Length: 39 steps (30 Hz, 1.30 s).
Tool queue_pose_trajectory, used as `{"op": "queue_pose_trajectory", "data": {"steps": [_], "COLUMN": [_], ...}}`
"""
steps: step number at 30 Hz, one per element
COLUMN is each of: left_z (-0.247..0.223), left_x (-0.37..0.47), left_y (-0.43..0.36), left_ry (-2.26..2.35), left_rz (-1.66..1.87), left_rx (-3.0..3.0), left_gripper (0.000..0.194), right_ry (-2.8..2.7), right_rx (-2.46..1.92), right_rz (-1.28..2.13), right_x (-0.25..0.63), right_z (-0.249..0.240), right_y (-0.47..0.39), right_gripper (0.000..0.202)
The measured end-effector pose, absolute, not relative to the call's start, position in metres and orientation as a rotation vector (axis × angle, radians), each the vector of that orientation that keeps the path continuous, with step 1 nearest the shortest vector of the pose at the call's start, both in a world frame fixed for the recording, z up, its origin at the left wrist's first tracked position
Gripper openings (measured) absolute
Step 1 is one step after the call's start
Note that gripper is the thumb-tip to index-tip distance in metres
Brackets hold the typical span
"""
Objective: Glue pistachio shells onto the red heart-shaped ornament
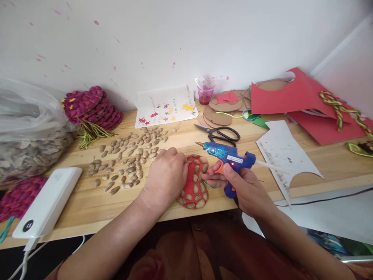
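Observation:
My right hand [247,186] is wrapped round a blue hot glue gun [225,153], whose nozzle points left and whose clear glue stick juts out at the back. A small red light glows on its body. My left hand [166,179] is closed, with its fingertips at the upper left edge of a red gourd-shaped piece [189,171]. What those fingers pinch, if anything, is hidden. Unshelled peanuts [196,188] cover much of the piece, with red showing between them. Loose peanuts [131,169] lie scattered to the left of my left hand.
Black scissors [223,134] lie behind the glue gun. Further back are a paper with star stickers [164,109], a plastic cup [205,93], and cardboard pieces [218,117]. Red card [317,105] and white board [288,151] lie right. Left are a peanut bag [35,144], purple stack [93,107] and power bank [49,202].

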<state>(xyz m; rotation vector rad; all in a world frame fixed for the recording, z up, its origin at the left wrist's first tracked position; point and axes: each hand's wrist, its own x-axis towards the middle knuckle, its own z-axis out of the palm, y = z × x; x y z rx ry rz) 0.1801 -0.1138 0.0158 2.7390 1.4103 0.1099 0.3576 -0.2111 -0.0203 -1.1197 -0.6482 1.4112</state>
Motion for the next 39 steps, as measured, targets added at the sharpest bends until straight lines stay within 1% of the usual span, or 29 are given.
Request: {"op": "queue_pose_trajectory", "data": {"steps": [7, 19, 25, 30, 39], "left_z": [0.016, 0.014, 0.017, 0.020, 0.012], "left_x": [0.182, 0.181, 0.170, 0.152, 0.154], "left_y": [-0.114, -0.114, -0.107, -0.099, -0.105], "left_ry": [1.425, 1.421, 1.356, 1.295, 1.253], "left_rz": [0.052, 0.113, 0.292, 0.463, 0.470], "left_rx": [2.756, 2.738, 2.522, 2.370, 2.441], "left_gripper": [0.022, 0.021, 0.014, 0.016, 0.012], "right_ry": [-0.638, -0.657, -0.668, -0.676, -0.676], "right_rx": [-1.142, -1.127, -1.121, -1.144, -1.174], "right_rz": [1.408, 1.410, 1.398, 1.395, 1.374], "right_x": [0.357, 0.356, 0.357, 0.357, 0.356], "right_z": [-0.018, -0.018, -0.021, -0.019, -0.022], "right_y": [-0.210, -0.211, -0.211, -0.212, -0.211], "right_gripper": [0.027, 0.025, 0.025, 0.027, 0.029]}}
